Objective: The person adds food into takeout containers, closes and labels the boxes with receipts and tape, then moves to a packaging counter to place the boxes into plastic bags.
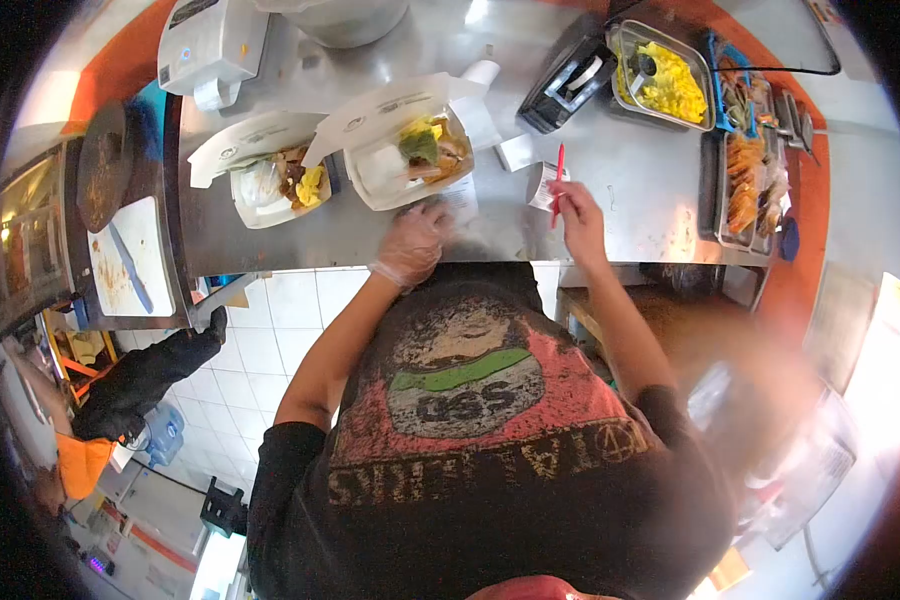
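Observation:
My right hand [578, 215] is closed around a red pen [560, 165], which stands nearly upright beside a small white printed label [543, 187] on the steel counter. A clear plastic glove covers my left hand [413, 240] at the counter's front edge. Its fingers are curled and slightly blurred, so what they hold, if anything, is hidden. Beside them lies a printed paper slip [461, 200], partly under an open takeout box [370, 170] holding rice, a green leaf and yellow and brown food. To the left sits another open takeout box [260, 205] with similar food.
A black tape dispenser [568, 88] and a tray of yellow food [665, 85] stand at the back right. Fried pieces fill another tray [742, 190]. At the back left is a white printer [210, 45]. A knife [130, 265] lies on a cutting board [150, 225]. Another person's leg [155, 375] shows at left.

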Available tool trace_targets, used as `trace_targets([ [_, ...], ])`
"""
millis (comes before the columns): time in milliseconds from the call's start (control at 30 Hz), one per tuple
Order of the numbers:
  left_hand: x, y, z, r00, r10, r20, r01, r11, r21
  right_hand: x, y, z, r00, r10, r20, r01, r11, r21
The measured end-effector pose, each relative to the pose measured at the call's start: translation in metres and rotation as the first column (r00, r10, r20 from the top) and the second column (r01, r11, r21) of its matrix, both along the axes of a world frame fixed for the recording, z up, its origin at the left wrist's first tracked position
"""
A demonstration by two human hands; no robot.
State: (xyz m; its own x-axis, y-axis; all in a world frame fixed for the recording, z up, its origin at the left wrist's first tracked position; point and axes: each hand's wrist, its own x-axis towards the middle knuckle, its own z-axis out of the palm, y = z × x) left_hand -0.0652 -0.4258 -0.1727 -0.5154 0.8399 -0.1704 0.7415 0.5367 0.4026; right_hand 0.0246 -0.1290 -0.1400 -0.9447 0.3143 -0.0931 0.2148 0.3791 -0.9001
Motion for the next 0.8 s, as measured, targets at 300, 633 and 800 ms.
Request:
trace_targets([
  [300,0.001,-0.005,0.004,1.0,0.018,-0.01,-0.017,0.999,0.038,0.003,-0.092,-0.043,0.996,0.085,-0.009,-0.085,0.97,-0.227],
  [633,0.001,-0.003,-0.003,0.999,0.042,-0.025,-0.037,0.987,0.154,-0.014,-0.103,-0.048,0.976,0.17,-0.133,-0.181,0.98,-0.079],
  [800,-0.001,-0.004,0.004,0.999,0.026,0.021,-0.028,0.995,0.095,-0.014,-0.099,-0.051,0.976,0.109,-0.186,-0.118,0.992,-0.039],
])
